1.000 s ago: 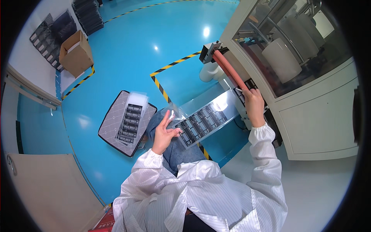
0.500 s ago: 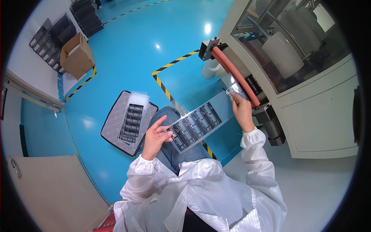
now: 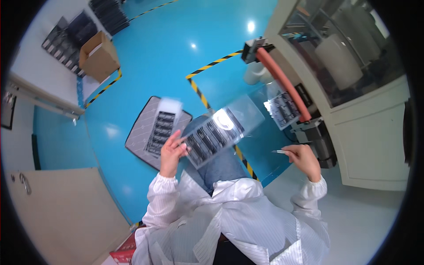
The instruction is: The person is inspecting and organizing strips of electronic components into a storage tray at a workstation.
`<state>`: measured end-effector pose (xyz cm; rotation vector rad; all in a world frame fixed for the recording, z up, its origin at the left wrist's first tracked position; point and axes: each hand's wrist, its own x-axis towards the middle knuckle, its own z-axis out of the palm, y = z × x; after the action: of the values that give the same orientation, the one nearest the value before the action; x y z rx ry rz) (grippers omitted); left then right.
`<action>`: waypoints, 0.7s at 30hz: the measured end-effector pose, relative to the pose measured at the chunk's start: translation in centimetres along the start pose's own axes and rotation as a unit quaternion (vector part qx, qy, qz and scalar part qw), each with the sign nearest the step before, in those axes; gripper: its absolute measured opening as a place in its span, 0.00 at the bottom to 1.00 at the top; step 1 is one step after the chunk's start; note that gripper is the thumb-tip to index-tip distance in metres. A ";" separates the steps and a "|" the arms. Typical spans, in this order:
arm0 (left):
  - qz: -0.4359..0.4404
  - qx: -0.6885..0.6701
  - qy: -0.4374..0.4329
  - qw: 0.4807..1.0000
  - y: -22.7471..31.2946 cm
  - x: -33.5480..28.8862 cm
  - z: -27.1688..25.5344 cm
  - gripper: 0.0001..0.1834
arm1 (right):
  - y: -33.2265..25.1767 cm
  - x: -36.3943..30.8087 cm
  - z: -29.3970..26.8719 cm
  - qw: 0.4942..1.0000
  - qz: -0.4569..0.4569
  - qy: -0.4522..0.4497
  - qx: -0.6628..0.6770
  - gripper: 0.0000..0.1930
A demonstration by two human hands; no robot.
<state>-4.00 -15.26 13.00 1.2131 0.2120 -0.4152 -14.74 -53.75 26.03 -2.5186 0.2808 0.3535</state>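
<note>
No lettering can be read. Pale marks blur on the black-printed clear sheet at centre and the red box at lower left. Yellow-and-black warning tape stripes the floor, upper centre.

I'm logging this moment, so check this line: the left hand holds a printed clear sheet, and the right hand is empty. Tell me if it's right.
Not quite: the right hand is not empty. The head view shows it holding a small thin tool. The left hand does hold a printed clear sheet.
</note>
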 end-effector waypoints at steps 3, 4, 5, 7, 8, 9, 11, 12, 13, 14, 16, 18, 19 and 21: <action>0.063 -0.024 0.107 0.992 -0.4 2.5 -3.4 0.29 | 0.4 -1.3 0.3 0.990 0.015 -0.010 0.136 0.08; 0.075 -0.021 0.145 0.986 -0.7 3.3 -4.8 0.29 | 0.7 -1.3 0.3 0.982 0.022 -0.008 0.187 0.07; 0.077 -0.018 0.147 0.986 -1.3 4.1 -6.5 0.29 | 0.8 -1.0 0.4 0.982 0.019 -0.010 0.190 0.07; 0.103 0.001 0.212 0.972 -2.8 5.6 -10.3 0.28 | 1.0 -0.6 0.6 0.983 0.041 -0.016 0.176 0.07; 0.106 0.003 0.215 0.971 -4.0 6.2 -12.2 0.28 | 1.1 -0.3 0.7 0.983 0.037 -0.018 0.179 0.07; 0.104 0.040 0.247 0.963 -5.4 6.7 -14.2 0.27 | 1.3 -0.1 0.8 0.982 0.029 -0.011 0.186 0.07; 0.109 0.078 0.285 0.949 -8.0 7.4 -18.7 0.26 | 1.4 0.4 1.1 0.980 0.010 -0.009 0.196 0.07; 0.112 0.208 0.326 0.915 -9.1 7.3 -21.2 0.26 | 1.4 1.0 1.3 0.978 -0.006 -0.007 0.210 0.07; 0.104 0.331 0.343 0.873 -9.4 7.6 -20.5 0.26 | 1.8 0.8 1.2 0.976 -0.004 0.006 0.217 0.07; 0.110 0.408 0.358 0.833 -10.0 7.8 -19.6 0.27 | 2.1 0.7 1.2 0.977 0.001 0.009 0.214 0.07; 0.041 0.560 0.327 0.760 -10.1 8.6 -17.5 0.45 | 2.5 0.4 1.3 0.969 0.019 0.020 0.244 0.07; 0.039 0.589 0.319 0.742 -10.1 9.3 -14.5 0.54 | 3.0 0.4 1.7 0.965 0.014 0.025 0.260 0.07; 0.036 0.618 0.285 0.732 -10.1 9.8 -13.5 0.59 | 3.2 0.5 1.9 0.961 0.007 0.029 0.277 0.08; 0.035 0.644 0.248 0.723 -9.7 10.5 -12.5 0.65 | 3.3 0.7 2.2 0.956 0.002 0.024 0.292 0.08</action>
<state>2.20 -8.37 -3.56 2.7261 0.3499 -0.1001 -15.39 -55.28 22.31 -1.9451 0.3506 0.1745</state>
